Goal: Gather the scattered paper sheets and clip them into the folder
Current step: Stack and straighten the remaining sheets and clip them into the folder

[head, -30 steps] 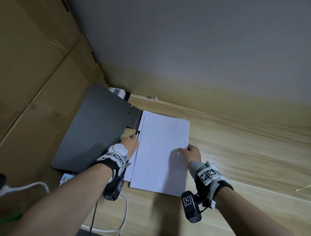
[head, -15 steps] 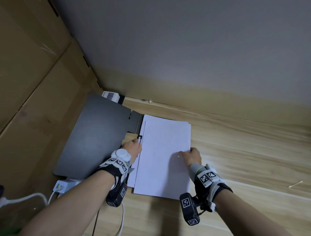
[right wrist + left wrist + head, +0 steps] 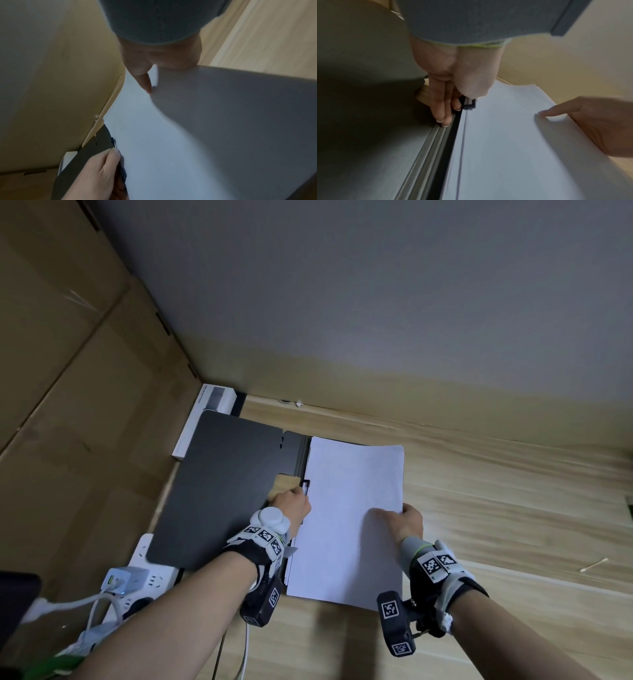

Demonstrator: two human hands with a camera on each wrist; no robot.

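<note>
A dark grey folder (image 3: 222, 491) lies open on the wooden desk, its cover spread to the left. A stack of white paper sheets (image 3: 349, 525) lies on its right half, its left edge along the spine. My left hand (image 3: 291, 505) is at the spine, thumb and fingers closed on the black clip (image 3: 470, 104). My right hand (image 3: 400, 520) pinches the stack's right edge, thumb (image 3: 145, 82) on top and fingers underneath. That edge is lifted and bowed in the right wrist view.
A white power strip (image 3: 137, 573) with a plugged charger and cables sits at the folder's near left corner. A white box (image 3: 205, 412) stands behind the folder. Cardboard (image 3: 68, 405) walls off the left. A small stick (image 3: 594, 564) lies far right on the desk.
The sheets have squared up closer against the spine. Both hands keep the same holds, and the view has shifted slightly.
</note>
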